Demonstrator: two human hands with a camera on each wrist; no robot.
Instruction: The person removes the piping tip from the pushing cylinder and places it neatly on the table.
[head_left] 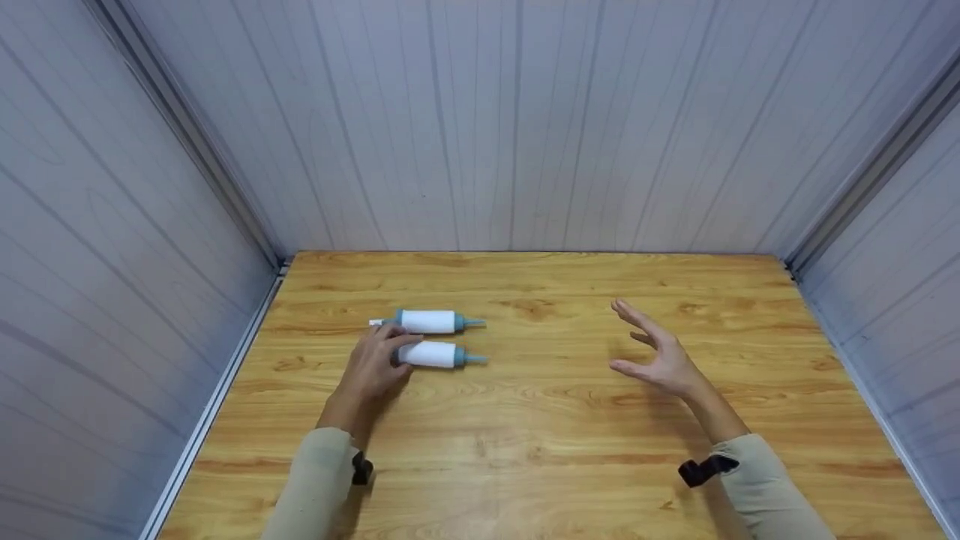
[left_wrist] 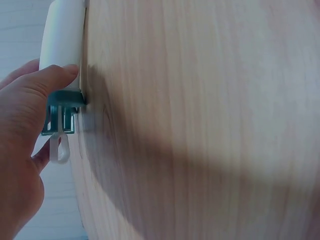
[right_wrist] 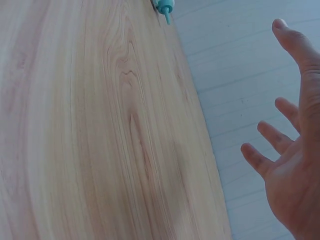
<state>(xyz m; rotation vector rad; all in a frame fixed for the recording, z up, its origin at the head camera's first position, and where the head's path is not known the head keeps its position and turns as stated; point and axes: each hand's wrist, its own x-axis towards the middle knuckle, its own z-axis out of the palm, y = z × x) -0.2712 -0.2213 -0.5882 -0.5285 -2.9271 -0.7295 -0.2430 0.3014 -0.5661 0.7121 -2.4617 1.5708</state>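
Observation:
Two syringe-like white tubes with teal ends and thin teal nozzles lie side by side on the wooden table, nozzles to the right. My left hand (head_left: 371,364) holds the nearer tube (head_left: 429,354) at its left end, thumb on one side and fingers on the other. In the left wrist view a white pull loop (left_wrist: 60,150) sticks out of its green end cap (left_wrist: 62,107). Just behind lies the farther tube (head_left: 427,322), the left fingers close to its rear end. My right hand (head_left: 666,364) hovers over the table, thumb and fingers spread, holding nothing.
The wooden table (head_left: 525,450) is enclosed by a pale panel wall (head_left: 480,135) at the back and similar walls on the left and right. Both wrists carry a black band mount (head_left: 705,471) over light sleeves.

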